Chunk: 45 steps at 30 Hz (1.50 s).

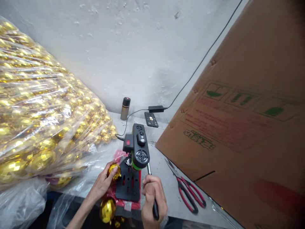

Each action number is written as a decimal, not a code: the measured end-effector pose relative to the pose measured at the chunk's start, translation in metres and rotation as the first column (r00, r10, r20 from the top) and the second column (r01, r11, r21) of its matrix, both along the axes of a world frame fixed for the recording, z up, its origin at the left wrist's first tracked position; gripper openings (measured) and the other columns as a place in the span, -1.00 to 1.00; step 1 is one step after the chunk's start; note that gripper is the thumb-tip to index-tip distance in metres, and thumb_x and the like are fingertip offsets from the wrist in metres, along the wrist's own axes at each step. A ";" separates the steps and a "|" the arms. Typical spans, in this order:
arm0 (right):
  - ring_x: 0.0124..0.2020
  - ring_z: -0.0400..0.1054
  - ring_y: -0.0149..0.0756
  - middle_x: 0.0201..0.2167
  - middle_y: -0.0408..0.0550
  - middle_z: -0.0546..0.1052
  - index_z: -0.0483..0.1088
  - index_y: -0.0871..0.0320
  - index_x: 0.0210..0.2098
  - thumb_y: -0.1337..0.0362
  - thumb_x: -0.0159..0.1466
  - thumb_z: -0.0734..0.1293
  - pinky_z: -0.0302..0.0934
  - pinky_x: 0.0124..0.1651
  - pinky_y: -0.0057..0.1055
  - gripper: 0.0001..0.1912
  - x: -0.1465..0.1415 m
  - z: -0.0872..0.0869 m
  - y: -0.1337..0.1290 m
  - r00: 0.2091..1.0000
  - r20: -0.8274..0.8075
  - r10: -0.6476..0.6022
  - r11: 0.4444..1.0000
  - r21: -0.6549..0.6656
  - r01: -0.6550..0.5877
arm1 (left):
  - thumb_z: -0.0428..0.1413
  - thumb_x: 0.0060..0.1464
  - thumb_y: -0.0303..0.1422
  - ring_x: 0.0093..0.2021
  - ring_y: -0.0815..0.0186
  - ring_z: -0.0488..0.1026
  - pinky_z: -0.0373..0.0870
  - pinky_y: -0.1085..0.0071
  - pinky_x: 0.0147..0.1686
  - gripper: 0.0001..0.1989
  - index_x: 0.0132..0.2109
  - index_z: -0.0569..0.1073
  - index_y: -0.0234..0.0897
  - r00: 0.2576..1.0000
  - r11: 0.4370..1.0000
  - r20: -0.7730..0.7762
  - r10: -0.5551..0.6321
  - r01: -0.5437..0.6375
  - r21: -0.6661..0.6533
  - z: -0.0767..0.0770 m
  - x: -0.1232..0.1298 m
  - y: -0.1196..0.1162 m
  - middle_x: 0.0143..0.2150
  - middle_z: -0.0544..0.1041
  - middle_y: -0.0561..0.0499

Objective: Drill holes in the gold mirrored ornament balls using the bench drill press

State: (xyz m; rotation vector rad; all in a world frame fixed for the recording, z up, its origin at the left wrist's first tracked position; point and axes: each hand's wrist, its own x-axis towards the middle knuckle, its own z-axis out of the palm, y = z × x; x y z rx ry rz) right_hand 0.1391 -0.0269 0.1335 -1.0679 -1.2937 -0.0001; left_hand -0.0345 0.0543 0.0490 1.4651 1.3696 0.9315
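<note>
My left hand (104, 182) has its fingers closed round a small shiny gold ball ornament (115, 172), at the left edge of a black slotted base plate (128, 189). Above the plate stands a black bench machine (141, 143) with round vents and a green band at its lower end. My right hand (154, 198) is wrapped round the black-gripped lever (155, 212), whose metal rod runs up toward the machine. A bigger faceted gold ball (107, 210) hangs at the table's front edge, below my left wrist.
A huge clear bag of gold balls (47, 111) fills the left. Red-handled scissors (188, 190) lie right of my right hand, before a large cardboard box (238, 121). Farther back are a bottle (125, 108), a phone (151, 119) and a power adapter (156, 109) with its cable.
</note>
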 end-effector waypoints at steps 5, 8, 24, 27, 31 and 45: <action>-0.45 0.34 -0.40 -0.42 -0.17 0.42 0.30 0.07 -0.43 0.37 0.52 0.16 0.19 -0.42 -0.46 -0.64 0.000 -0.004 -0.002 1.000 -0.021 -0.003 1.000 -0.020 0.002 | 0.10 0.14 0.11 0.11 -0.01 0.63 0.56 0.13 0.13 -0.42 0.10 0.52 -0.20 0.999 1.000 0.050 -0.007 0.007 0.002 -0.008 0.005 -0.004 0.06 0.70 -0.14; -0.42 0.36 -0.39 -0.41 -0.16 0.44 0.33 0.08 -0.41 0.36 0.52 0.16 0.22 -0.36 -0.44 -0.66 0.000 -0.009 -0.003 0.999 -0.037 0.005 0.999 -0.037 -0.006 | 0.16 0.11 0.05 0.07 -0.01 0.65 0.58 0.12 0.10 -0.44 0.11 0.50 -0.21 0.998 1.000 0.057 -0.013 0.011 0.021 -0.010 0.009 -0.005 0.02 0.72 -0.13; -0.43 0.36 -0.43 -0.41 -0.20 0.41 0.30 0.07 -0.37 0.37 0.52 0.14 0.21 -0.39 -0.48 -0.68 0.003 0.000 -0.005 0.998 0.064 -0.005 1.000 -0.028 0.007 | 0.29 0.03 -0.31 0.03 -0.08 0.63 0.60 -0.06 0.05 -0.55 0.10 0.53 -0.23 0.986 0.937 -0.148 -0.073 0.119 0.329 -0.023 0.040 -0.016 0.02 0.67 -0.21; -0.44 0.36 -0.42 -0.42 -0.18 0.42 0.30 0.08 -0.38 0.39 0.50 0.16 0.20 -0.41 -0.47 -0.69 0.003 0.000 -0.005 0.999 0.036 -0.001 1.000 -0.025 0.001 | 0.29 0.02 -0.35 0.02 -0.08 0.62 0.61 -0.07 0.04 -0.55 0.09 0.52 -0.22 0.985 0.925 -0.158 -0.068 0.122 0.359 -0.024 0.045 -0.016 0.00 0.65 -0.19; -0.48 0.32 -0.47 -0.44 -0.21 0.40 0.29 0.08 -0.39 0.40 0.51 0.16 0.17 -0.45 -0.51 -0.68 0.000 0.013 -0.002 1.000 -0.011 0.006 1.000 -0.015 -0.006 | 0.28 0.04 -0.38 0.03 -0.08 0.60 0.61 -0.08 0.04 -0.53 0.13 0.50 -0.20 0.978 0.904 -0.203 -0.040 0.122 0.410 -0.029 0.048 -0.017 0.02 0.62 -0.20; -0.49 0.31 -0.50 -0.46 -0.25 0.37 0.29 0.08 -0.40 0.39 0.52 0.17 0.17 -0.43 -0.54 -0.66 0.000 0.035 0.001 1.000 -0.019 0.010 0.999 -0.036 -0.011 | 0.31 0.12 -0.25 -0.05 -0.03 0.59 0.52 0.03 0.00 -0.57 0.13 0.52 -0.19 0.950 0.889 -0.280 -0.139 0.244 0.387 -0.026 0.051 -0.020 -0.05 0.65 -0.14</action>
